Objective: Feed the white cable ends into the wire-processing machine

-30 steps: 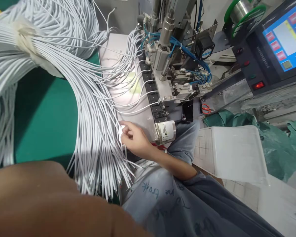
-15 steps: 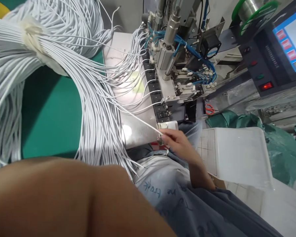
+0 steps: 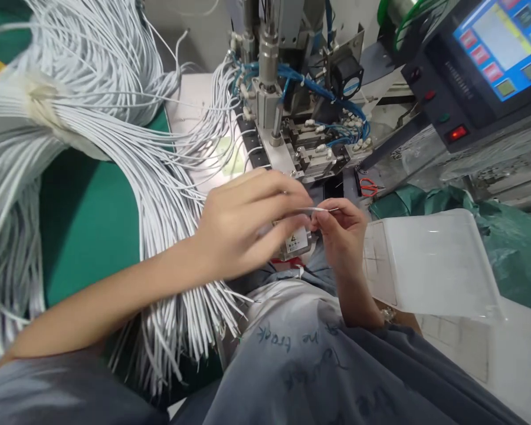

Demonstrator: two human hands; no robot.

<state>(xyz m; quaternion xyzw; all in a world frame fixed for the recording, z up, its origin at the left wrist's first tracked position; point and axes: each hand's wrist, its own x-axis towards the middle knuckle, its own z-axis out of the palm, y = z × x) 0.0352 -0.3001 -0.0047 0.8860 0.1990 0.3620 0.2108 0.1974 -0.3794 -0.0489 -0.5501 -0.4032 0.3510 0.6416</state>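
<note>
In front of the machine, my right hand (image 3: 344, 236) pinches a thin white cable (image 3: 315, 209) between thumb and forefinger, close to its tip. The cable's thin end sticks out to the right of those fingers. My left hand (image 3: 252, 224), slightly blurred, reaches across from the left with its thumb and fingers closed around the same cable. To the left, a thick bundle of white cables (image 3: 168, 236) hangs over the table edge, bound with pale tape (image 3: 44, 106). Several cables from it run to the black clamp row (image 3: 257, 154) of the machine, partly behind my left hand.
The machine's metal cylinders (image 3: 268, 77) and blue air tubes rise behind my hands. At the right stand a control panel (image 3: 451, 77) with a lit screen and a translucent white bin (image 3: 442, 265). Red-handled scissors (image 3: 369, 187) and a wire spool (image 3: 400, 15) are farther back.
My left arm has swung from the near foreground over to the cable beside my right hand. My right hand has moved slightly right and up with the cable. The camera view has shifted.
</note>
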